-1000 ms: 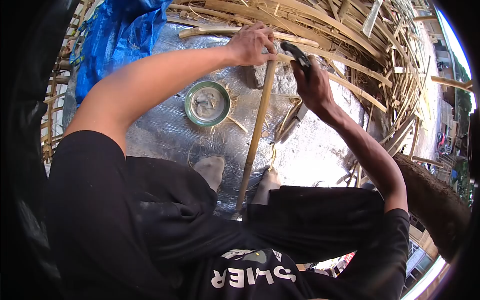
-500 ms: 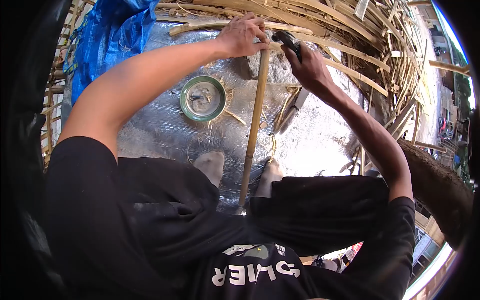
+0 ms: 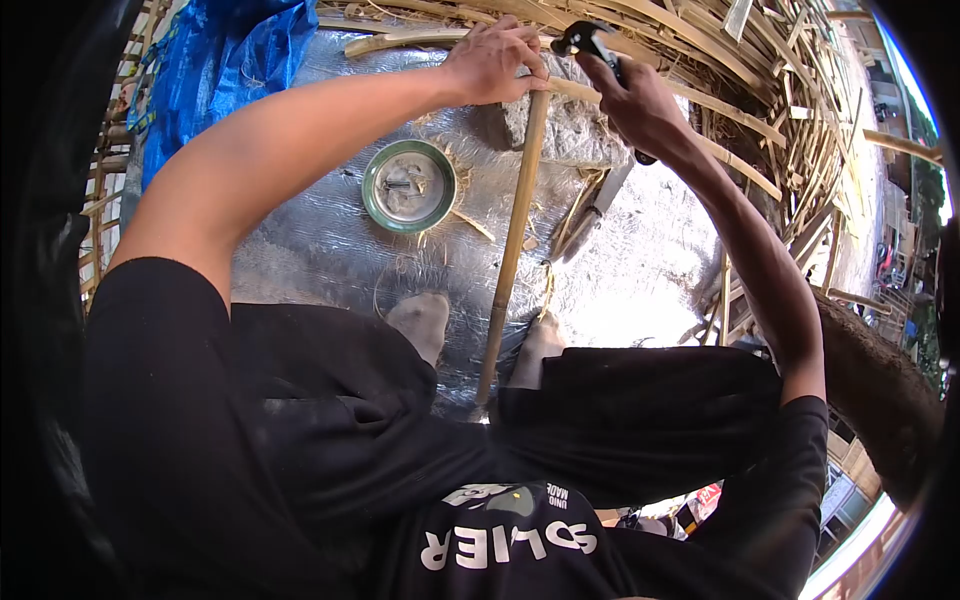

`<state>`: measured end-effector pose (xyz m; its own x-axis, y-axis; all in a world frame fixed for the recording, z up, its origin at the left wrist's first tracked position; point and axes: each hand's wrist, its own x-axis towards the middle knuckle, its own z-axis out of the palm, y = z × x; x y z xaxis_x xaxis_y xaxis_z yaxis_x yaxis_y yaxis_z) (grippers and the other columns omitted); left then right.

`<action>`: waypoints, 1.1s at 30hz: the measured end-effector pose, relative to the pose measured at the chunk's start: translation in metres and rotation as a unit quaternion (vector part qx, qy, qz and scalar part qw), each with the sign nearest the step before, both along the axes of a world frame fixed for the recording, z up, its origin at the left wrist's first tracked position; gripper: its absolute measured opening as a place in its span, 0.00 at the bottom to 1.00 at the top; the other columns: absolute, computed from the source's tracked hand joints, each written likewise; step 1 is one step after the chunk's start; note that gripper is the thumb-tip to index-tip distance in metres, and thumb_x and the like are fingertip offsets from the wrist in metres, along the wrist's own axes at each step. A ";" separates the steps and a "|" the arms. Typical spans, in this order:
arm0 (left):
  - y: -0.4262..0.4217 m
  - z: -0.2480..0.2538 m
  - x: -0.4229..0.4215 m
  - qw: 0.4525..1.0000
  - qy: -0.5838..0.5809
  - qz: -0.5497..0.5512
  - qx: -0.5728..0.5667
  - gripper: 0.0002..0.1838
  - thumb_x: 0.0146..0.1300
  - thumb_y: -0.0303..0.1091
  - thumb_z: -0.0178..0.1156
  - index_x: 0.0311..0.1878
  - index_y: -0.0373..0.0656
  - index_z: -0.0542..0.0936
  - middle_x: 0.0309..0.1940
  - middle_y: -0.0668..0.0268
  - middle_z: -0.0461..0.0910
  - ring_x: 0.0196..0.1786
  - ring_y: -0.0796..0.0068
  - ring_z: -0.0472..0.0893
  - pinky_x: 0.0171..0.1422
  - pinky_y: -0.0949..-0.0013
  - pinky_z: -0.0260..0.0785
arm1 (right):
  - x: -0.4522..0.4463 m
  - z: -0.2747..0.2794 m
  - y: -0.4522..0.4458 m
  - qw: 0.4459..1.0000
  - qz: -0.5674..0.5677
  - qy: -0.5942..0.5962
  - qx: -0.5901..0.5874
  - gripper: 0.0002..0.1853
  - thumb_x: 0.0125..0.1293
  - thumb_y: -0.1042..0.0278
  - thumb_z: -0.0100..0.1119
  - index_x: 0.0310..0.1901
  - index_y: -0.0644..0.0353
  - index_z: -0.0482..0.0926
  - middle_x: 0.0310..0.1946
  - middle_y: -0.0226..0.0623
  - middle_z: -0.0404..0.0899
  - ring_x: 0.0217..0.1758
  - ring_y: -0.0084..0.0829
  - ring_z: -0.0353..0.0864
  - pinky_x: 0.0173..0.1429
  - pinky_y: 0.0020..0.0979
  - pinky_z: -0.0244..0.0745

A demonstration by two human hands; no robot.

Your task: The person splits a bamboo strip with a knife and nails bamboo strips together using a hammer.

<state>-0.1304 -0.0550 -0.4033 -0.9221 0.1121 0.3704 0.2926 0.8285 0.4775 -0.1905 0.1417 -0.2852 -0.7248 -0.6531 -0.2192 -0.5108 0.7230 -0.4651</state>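
My right hand [image 3: 645, 108] is wrapped around a hammer [image 3: 583, 40], its dark head raised up and to the right of my left hand. My left hand [image 3: 495, 62] has its fingers pinched at the far end of a bamboo pole [image 3: 513, 235]; whatever is between the fingertips is too small to make out. The pole runs from there back between my feet. A curved bamboo strip [image 3: 574, 90] meets the pole's far end, over a rough stone block [image 3: 575, 135]. Left of the pole sits a green-rimmed bowl [image 3: 450, 196] with small metal pieces, apparently nails, inside.
A large knife [image 3: 600, 203] lies on the silvery sheet [image 3: 330, 235], right of the pole. Split bamboo strips [image 3: 800, 130] pile up along the far and right sides. A blue tarp [image 3: 215, 85] hangs at left, and a thick log [image 3: 870, 375] stands at right.
My right hand and the hammer have moved up and to the right, away from the pole's end. The left hand stays pinched at nearly the same spot.
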 end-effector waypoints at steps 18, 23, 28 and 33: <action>-0.003 0.001 0.003 1.000 0.001 -0.007 0.028 0.10 0.59 0.51 0.68 0.34 0.59 0.90 0.45 0.77 0.76 0.59 0.72 0.72 0.67 0.55 0.62 | 0.018 -0.018 0.016 0.996 0.053 0.056 -0.039 0.23 0.74 0.51 0.55 0.32 0.66 0.72 0.14 0.41 0.73 0.14 0.32 0.72 0.20 0.40 0.64; -0.003 0.007 0.004 1.000 -0.013 -0.006 -0.002 0.11 0.58 0.50 0.69 0.35 0.55 0.90 0.49 0.73 0.77 0.61 0.68 0.73 0.68 0.57 0.64 | 0.024 -0.021 0.023 0.969 0.115 0.111 -0.186 0.21 0.76 0.52 0.52 0.35 0.65 0.72 0.14 0.38 0.73 0.12 0.29 0.68 0.17 0.38 0.63; -0.007 0.011 -0.003 0.999 -0.030 -0.011 0.019 0.11 0.57 0.48 0.70 0.34 0.53 0.90 0.50 0.72 0.77 0.61 0.67 0.73 0.67 0.56 0.64 | 0.025 -0.019 0.008 0.983 0.118 0.104 -0.091 0.19 0.76 0.55 0.52 0.36 0.65 0.71 0.12 0.34 0.71 0.11 0.27 0.67 0.17 0.36 0.63; -0.004 0.017 0.000 0.998 -0.053 -0.034 -0.002 0.12 0.57 0.50 0.70 0.34 0.53 0.90 0.50 0.72 0.77 0.60 0.68 0.73 0.65 0.57 0.65 | 0.026 -0.012 0.010 0.996 0.072 0.039 0.025 0.17 0.76 0.58 0.52 0.35 0.65 0.71 0.12 0.34 0.70 0.12 0.27 0.68 0.18 0.36 0.64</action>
